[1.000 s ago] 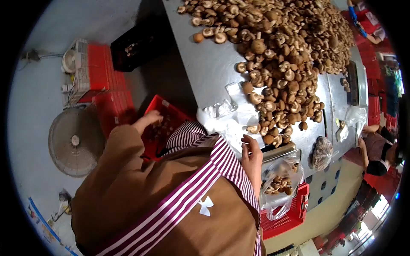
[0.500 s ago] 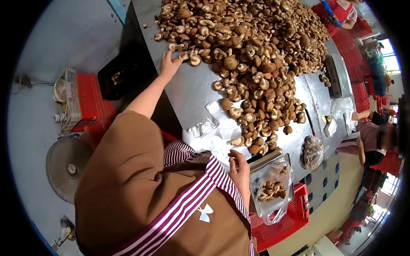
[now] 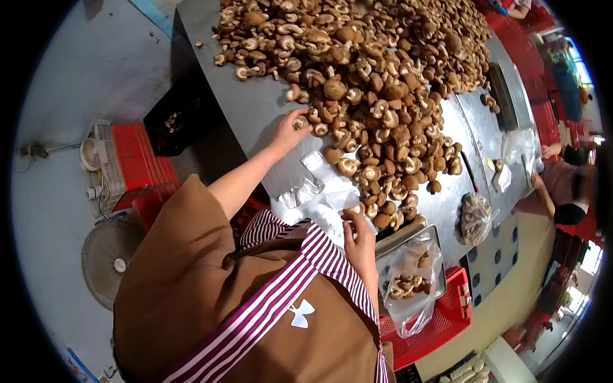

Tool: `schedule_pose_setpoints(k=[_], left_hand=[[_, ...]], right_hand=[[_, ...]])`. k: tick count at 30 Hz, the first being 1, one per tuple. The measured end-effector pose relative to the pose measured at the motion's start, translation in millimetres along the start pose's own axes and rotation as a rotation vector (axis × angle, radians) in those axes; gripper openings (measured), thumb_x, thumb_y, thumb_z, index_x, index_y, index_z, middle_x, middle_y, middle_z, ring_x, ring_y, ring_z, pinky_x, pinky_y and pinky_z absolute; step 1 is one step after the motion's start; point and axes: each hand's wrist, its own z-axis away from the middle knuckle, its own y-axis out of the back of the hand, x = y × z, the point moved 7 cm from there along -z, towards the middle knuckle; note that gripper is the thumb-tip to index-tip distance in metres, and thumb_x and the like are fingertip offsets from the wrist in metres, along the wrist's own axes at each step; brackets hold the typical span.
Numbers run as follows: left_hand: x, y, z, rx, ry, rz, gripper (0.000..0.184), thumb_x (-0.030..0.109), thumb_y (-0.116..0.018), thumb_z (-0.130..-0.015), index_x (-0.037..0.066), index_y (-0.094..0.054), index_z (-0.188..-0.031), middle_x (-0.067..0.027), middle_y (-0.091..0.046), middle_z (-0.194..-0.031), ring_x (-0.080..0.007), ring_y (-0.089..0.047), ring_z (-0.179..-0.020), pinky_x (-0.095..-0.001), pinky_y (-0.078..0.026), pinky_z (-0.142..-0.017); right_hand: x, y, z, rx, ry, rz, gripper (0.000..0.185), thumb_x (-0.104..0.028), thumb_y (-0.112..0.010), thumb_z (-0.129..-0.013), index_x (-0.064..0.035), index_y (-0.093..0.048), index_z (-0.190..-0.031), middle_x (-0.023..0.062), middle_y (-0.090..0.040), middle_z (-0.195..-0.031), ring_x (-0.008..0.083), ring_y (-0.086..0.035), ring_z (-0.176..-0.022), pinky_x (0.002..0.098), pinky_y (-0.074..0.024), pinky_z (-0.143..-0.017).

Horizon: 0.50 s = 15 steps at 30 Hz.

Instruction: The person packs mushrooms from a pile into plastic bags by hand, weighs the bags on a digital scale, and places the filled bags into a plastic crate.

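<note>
A large heap of brown shiitake mushrooms [image 3: 389,83] covers much of the metal table. At the heap's near left edge, my left hand [image 3: 288,135] has its fingers closed around a mushroom [image 3: 299,122], with other mushrooms close by. My right hand [image 3: 361,246] is beside the near end of the heap, fingers loosely bent and apart, with nothing visible in them. Between my hands lie crumpled white plastic bags [image 3: 325,198]. To the right of my right hand, a clear plastic bag [image 3: 412,306] with several mushrooms in it rests on a metal tray [image 3: 438,255].
Under the tray is a red plastic crate [image 3: 456,300]. A filled bag of mushrooms [image 3: 476,219] sits farther right on the table [image 3: 255,118]. A co-worker [image 3: 555,191] stands at the right side. A fan [image 3: 105,265] and red crates [image 3: 137,159] are at left.
My left hand has moved from the far left edge of the heap nearer to me and rightward, now with a mushroom at its fingers. My right hand has shifted slightly.
</note>
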Motion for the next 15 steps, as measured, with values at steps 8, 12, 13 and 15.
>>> schedule_pose_setpoints(k=[8, 12, 13, 15], left_hand=[[9, -24, -7, -0.047, 0.266, -0.049, 0.066, 0.026, -0.081, -0.080, -0.002, -0.051, -0.132, -0.0063, -0.063, -0.089, -0.0140, -0.061, -0.080, -0.0293, -0.051, -0.071], [-23, -19, -40, -0.022, 0.283, -0.174, 0.061, 0.027, -0.083, -0.078, -0.003, -0.057, -0.125, -0.0092, -0.070, -0.100, -0.0147, -0.065, -0.082, -0.0296, -0.052, -0.071], [-36, -22, -47, -0.077, 0.333, -0.030, 0.053, 0.031, -0.080, -0.082, -0.002, -0.062, -0.119, -0.0096, -0.071, -0.102, -0.0139, -0.066, -0.085, -0.0297, -0.052, -0.072], [-33, -21, -46, -0.168, 0.406, 0.247, 0.046, 0.039, -0.073, -0.088, -0.001, -0.068, -0.109, -0.0093, -0.072, -0.096, -0.0132, -0.066, -0.083, -0.0291, -0.052, -0.071]], right_hand=[[2, 3, -11, 0.031, 0.045, -0.012, 0.026, -0.003, -0.059, -0.092, -0.0017, -0.061, -0.118, 0.0171, -0.067, -0.103, 0.0311, -0.067, -0.086, 0.0383, -0.0529, -0.076], [8, 3, -9, 0.057, 0.084, 0.009, 0.026, -0.003, -0.057, -0.094, -0.0003, -0.060, -0.120, 0.0150, -0.069, -0.103, 0.0226, -0.066, -0.079, 0.0324, -0.0516, -0.071], [8, 4, -8, 0.058, 0.060, -0.007, 0.026, -0.003, -0.059, -0.093, -0.0012, -0.061, -0.119, 0.0159, -0.068, -0.103, 0.0268, -0.066, -0.083, 0.0351, -0.0524, -0.074], [10, 6, -6, 0.067, 0.032, -0.030, 0.026, -0.003, -0.060, -0.091, -0.0021, -0.061, -0.117, 0.0168, -0.067, -0.102, 0.0310, -0.067, -0.086, 0.0379, -0.0533, -0.076]])
